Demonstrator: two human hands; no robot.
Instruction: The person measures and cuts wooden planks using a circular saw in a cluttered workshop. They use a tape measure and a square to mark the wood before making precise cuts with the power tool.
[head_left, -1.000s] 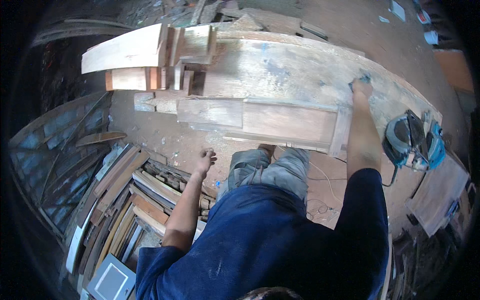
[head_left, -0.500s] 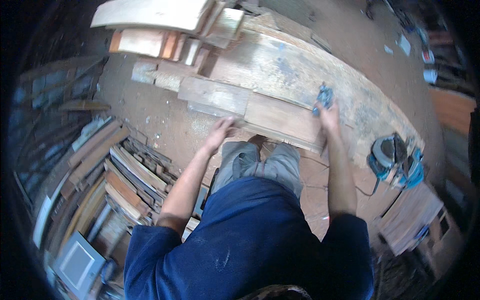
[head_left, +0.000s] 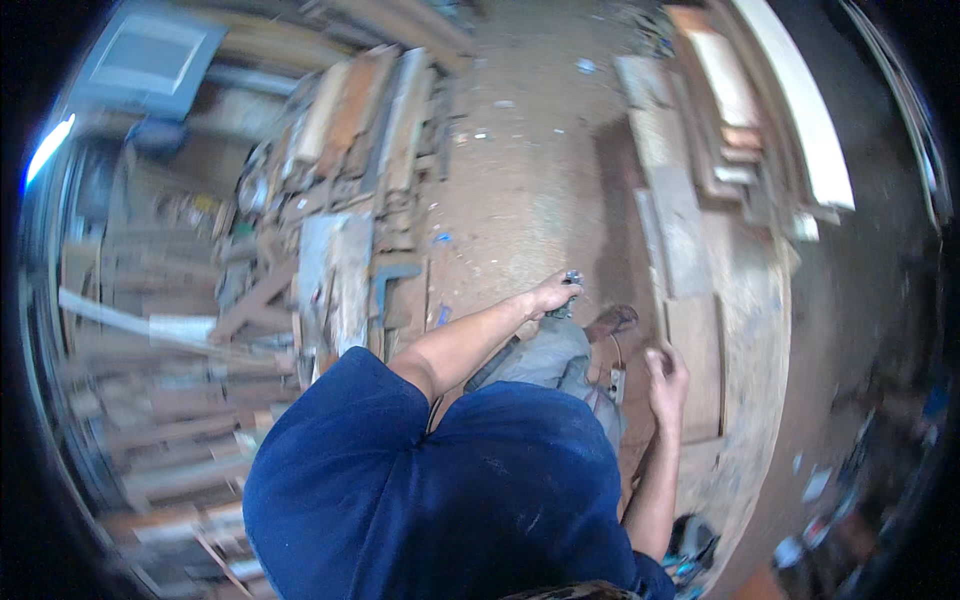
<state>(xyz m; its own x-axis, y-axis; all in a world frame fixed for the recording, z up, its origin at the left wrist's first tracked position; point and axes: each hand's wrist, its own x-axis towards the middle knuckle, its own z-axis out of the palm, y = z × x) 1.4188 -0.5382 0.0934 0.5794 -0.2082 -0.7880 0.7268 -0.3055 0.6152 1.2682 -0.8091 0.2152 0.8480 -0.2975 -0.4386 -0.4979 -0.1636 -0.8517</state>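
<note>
My left hand [head_left: 548, 296] is closed around a small dark metal tool [head_left: 572, 280], held out over my left thigh. Its kind is hard to make out, since the fingers cover most of it. Close to the bench edge is my right hand [head_left: 668, 385], fingers apart and nothing in it. Beside that hand a flat brown board [head_left: 695, 350] lies on the long wooden workbench [head_left: 752, 370]. A greyer board [head_left: 677, 222] continues in line beyond it.
Thick planks [head_left: 790, 90] are piled on the bench's far end. A teal power tool [head_left: 690, 545] sits near my right elbow. Stacked timber [head_left: 345, 110] and a grey framed panel [head_left: 145, 60] lie to the left. A white socket block [head_left: 617, 385] hangs by my leg.
My body has turned left, so the bench now runs along my right side. The small tool was in my right hand; now the left holds one and the right is free.
</note>
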